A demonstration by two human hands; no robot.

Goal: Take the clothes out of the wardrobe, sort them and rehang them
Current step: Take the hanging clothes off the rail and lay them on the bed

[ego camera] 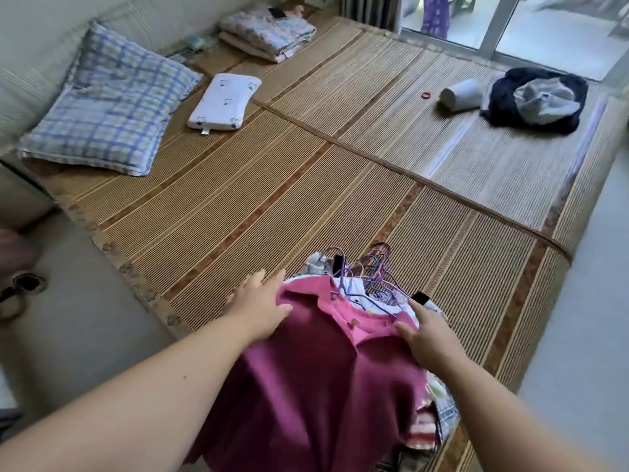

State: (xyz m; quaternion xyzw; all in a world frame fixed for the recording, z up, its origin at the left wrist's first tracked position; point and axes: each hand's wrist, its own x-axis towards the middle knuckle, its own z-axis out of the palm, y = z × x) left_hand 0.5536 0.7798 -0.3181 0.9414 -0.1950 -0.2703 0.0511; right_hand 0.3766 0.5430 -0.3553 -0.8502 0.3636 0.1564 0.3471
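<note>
Left hand (258, 310): released, fingers straight, flat on the shirt's shoulder
Shirt (316, 379): pink, tops a clothes pile (427, 434) on the mat (272, 185), near edge; likely soft, light, limp, so lift at both shoulders
Hangers (371, 277): purple wire, bunched beyond the collar; stiff, apt to snag, hooks the surest hold
Right hand (425, 332): thumb on the other shoulder; whether grasping, cannot tell
Dark heap (534, 97): far corner

On the bamboo mat (306, 165): checked pillow (105, 103), white pillow (223, 101), folded blankets (269, 32), dark jacket (534, 98), clothes pile (323, 369)
</note>
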